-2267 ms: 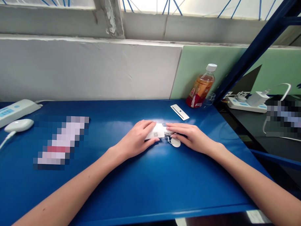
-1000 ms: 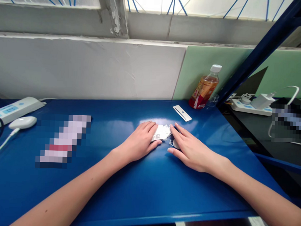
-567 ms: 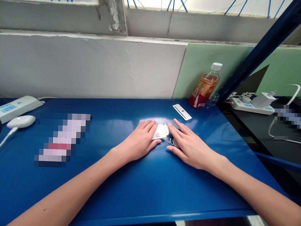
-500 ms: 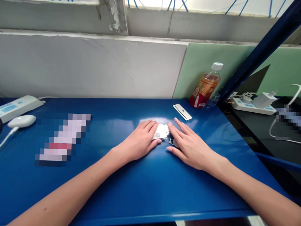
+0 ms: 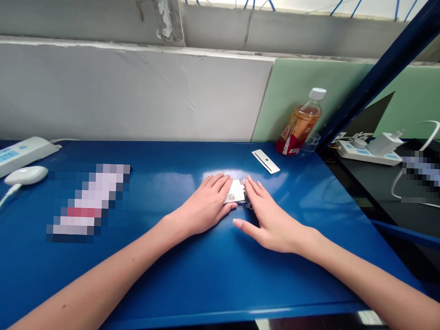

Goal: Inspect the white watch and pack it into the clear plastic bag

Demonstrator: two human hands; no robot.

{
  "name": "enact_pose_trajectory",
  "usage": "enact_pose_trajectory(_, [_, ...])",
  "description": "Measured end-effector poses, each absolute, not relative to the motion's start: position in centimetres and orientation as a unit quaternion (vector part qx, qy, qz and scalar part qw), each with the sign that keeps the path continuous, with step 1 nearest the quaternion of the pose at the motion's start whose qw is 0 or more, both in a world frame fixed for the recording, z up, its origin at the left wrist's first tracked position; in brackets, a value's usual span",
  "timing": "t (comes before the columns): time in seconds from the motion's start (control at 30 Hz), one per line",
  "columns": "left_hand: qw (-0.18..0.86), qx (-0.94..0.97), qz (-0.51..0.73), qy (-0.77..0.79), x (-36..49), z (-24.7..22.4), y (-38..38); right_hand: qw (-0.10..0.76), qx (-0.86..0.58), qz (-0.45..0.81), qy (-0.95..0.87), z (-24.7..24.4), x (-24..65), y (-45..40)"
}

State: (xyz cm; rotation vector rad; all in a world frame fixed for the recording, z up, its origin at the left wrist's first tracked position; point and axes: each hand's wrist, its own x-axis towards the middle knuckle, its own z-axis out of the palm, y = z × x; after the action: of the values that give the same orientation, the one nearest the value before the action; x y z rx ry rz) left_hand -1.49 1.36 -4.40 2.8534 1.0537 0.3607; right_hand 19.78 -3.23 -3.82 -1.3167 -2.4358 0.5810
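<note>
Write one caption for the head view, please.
Left hand holding a white object on a blue table, right hand open at its other end, bottle behind.

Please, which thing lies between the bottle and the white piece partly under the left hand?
In the head view, a flat white strip with a dark line lies on the blue table between the bottle and the white piece.

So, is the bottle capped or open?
Capped: a white cap sits on top of the bottle.
</note>
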Motion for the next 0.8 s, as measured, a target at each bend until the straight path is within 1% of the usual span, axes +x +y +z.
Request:
enact_pose_trajectory(0.23, [0.027,0.931,0.094,0.351,-1.5,-4.2,1.4,0.154,-0.455,0.181,-0.858,-3.9,20.0,-2.9])
enact_pose_trajectory(0.4, [0.039,0.933,0.094,0.345,-1.6,-4.0,1.4,0.226,-0.468,0.098,-0.849,-3.6,21.2,-2.0])
enact_pose_trajectory(0.47, [0.041,0.932,0.098,0.347,-1.6,-4.0,1.4,0.237,-0.484,0.074,-0.839,-3.6,21.5,-1.8])
enact_pose_trajectory(0.53, [0.047,0.93,0.1,0.351,-1.7,-4.1,1.3,0.243,-0.485,0.083,-0.836,-3.6,21.7,-1.7])
enact_pose_trajectory(0.67, [0.07,0.921,0.108,0.367,-1.8,-4.0,1.2,0.285,-0.461,0.162,-0.824,-3.6,21.6,-2.0])
enact_pose_trajectory(0.73, [0.077,0.915,0.101,0.384,-1.9,-4.0,1.1,0.279,-0.441,0.192,-0.831,-3.7,21.5,-2.1])
enact_pose_trajectory(0.8, [0.077,0.91,0.089,0.396,-1.8,-3.9,1.1,0.252,-0.417,0.2,-0.85,-3.7,21.4,-2.2])
